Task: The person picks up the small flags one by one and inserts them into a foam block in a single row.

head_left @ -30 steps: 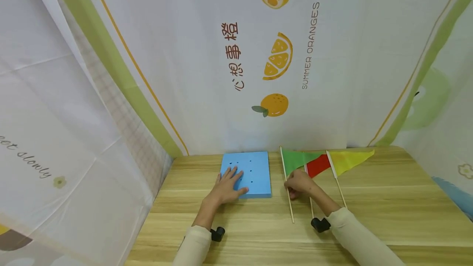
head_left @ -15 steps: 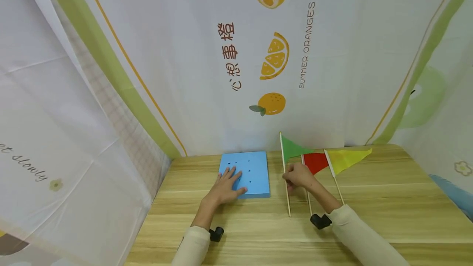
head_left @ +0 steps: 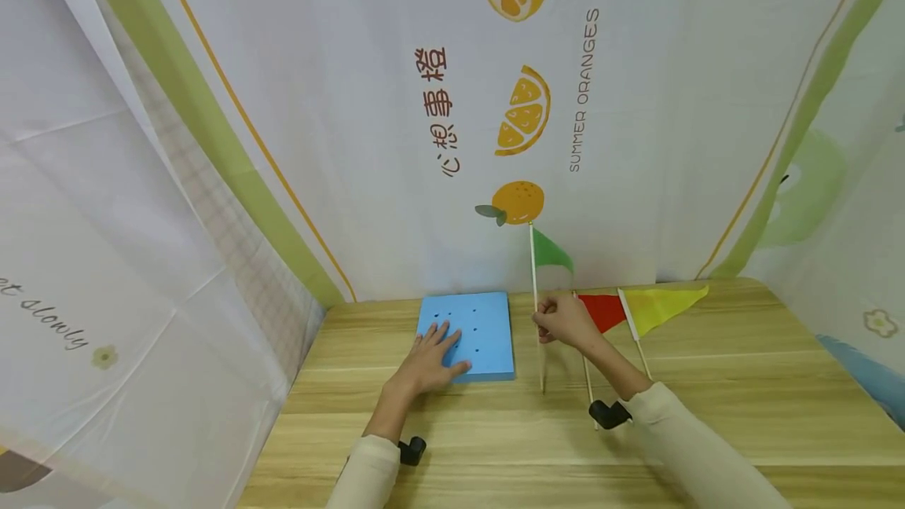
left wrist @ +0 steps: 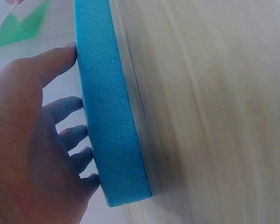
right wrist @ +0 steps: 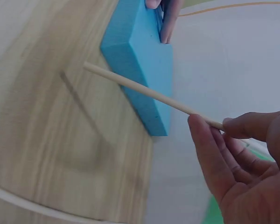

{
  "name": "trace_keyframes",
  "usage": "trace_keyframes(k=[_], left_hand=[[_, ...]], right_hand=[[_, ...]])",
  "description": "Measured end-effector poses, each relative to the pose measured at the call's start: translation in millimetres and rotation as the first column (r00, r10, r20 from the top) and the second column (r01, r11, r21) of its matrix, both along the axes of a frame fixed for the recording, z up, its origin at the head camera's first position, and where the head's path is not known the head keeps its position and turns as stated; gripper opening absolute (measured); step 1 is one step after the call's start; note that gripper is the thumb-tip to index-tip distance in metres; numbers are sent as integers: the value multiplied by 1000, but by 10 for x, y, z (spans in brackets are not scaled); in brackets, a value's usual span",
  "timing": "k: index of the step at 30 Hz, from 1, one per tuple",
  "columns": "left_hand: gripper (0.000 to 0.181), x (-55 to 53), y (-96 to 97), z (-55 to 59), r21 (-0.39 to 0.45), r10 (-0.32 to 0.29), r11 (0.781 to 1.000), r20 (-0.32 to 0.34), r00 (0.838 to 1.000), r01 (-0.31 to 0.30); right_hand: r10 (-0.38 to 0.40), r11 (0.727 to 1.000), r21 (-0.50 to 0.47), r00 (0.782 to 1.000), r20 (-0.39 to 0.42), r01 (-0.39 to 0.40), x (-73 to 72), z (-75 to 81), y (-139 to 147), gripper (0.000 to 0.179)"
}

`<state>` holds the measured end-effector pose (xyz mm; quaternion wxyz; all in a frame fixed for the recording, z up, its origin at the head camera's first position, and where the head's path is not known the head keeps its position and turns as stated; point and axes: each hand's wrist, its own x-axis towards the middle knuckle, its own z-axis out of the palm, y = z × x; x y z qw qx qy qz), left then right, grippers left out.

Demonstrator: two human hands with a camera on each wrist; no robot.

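A blue foam block [head_left: 492, 336] with several small holes in its top lies flat at the back of the table. My left hand [head_left: 428, 360] rests on its left front part with fingers spread; in the left wrist view the fingertips [left wrist: 84, 158] press along its top face. To the right of the block, my right hand [head_left: 566, 322] pinches the wooden stick of a green pennant flag [head_left: 550, 251] between thumb and fingers. The flag stands nearly upright, and in the right wrist view the stick's lower end [right wrist: 95, 69] is off the table, with its shadow below.
A red pennant flag [head_left: 601, 311] and a yellow pennant flag [head_left: 661, 309] lie on the wooden table [head_left: 509, 446] to the right, partly behind my right arm. A white printed cloth [head_left: 368, 140] hangs along the table's back edge. Black camera mounts [head_left: 610, 414] sit at my wrists.
My right hand has lifted the green flag off the table, tilted it upright and brought it slightly left, closer to the block. My left hand has stayed on the block.
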<state>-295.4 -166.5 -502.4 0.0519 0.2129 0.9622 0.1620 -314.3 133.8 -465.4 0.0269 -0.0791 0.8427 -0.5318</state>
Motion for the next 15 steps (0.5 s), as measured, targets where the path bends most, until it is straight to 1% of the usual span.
trace_keyframes(k=[4, 8, 11, 15], left_hand=[[75, 0, -9, -1, -14, -8, 1000, -10, 1000, 7], [76, -7, -19, -19, -34, -9, 999, -15, 1000, 8], [77, -9, -21, -31, -32, -8, 999, -7, 1000, 7], [79, -19, -15, -46, -34, -11, 999, -1, 1000, 11]], right_hand=[[-5, 1000, 24, 998, -60, 6, -42, 82, -64, 9], [-7, 1000, 0, 996, -92, 7, -83, 174, -135, 9], [-12, 1000, -2, 994, -107, 12, -118, 230, -188, 9], [-21, 999, 42, 988, -150, 27, -164, 278, -255, 9]])
